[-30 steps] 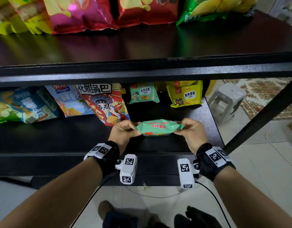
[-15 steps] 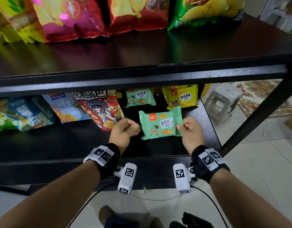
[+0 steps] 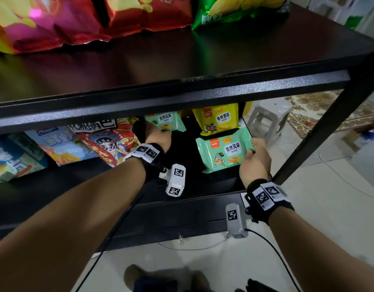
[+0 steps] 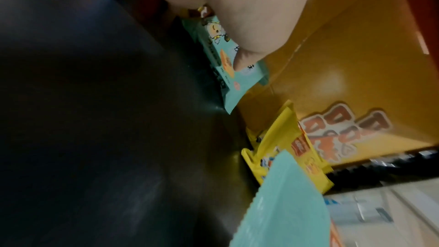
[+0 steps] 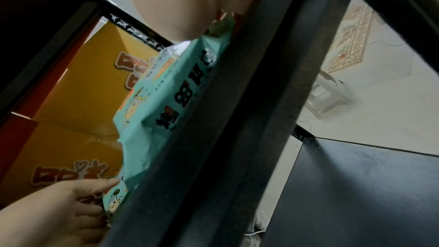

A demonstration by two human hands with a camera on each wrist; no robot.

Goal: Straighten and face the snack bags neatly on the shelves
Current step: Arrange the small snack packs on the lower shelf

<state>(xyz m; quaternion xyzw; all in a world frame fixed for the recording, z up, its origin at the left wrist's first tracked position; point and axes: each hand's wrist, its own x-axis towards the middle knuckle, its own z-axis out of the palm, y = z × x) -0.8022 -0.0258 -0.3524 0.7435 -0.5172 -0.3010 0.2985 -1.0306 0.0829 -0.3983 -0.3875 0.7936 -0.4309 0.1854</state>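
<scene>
A: Nearest first. Right hand (image 3: 254,163) pinches the right edge of the mint-green foil snack packet (image 3: 224,151), print side up and readable now; a second ago both hands held it edge-on in front of the lower black shelf (image 3: 192,186).

B: Where is it?

A: Near the shelf's front right corner, top edge just below the yellow foil snack packet (image 3: 216,119). Can't tell if it lies flat or leans.

B: Left hand?

A: Has let go of that packet and gone deeper, to the second mint-green packet (image 3: 165,121) toward the back edge. In the left wrist view its fingertip (image 4: 240,63) lies on that packet's face; grip itself not clear, can't tell.

B: Meaning?

A: Front packet looks faced, likely just needs squaring. Back one probably next. Farther left, red opera-face bag (image 3: 106,142) and blue bags (image 3: 55,144) lean unevenly, still to do.
</scene>
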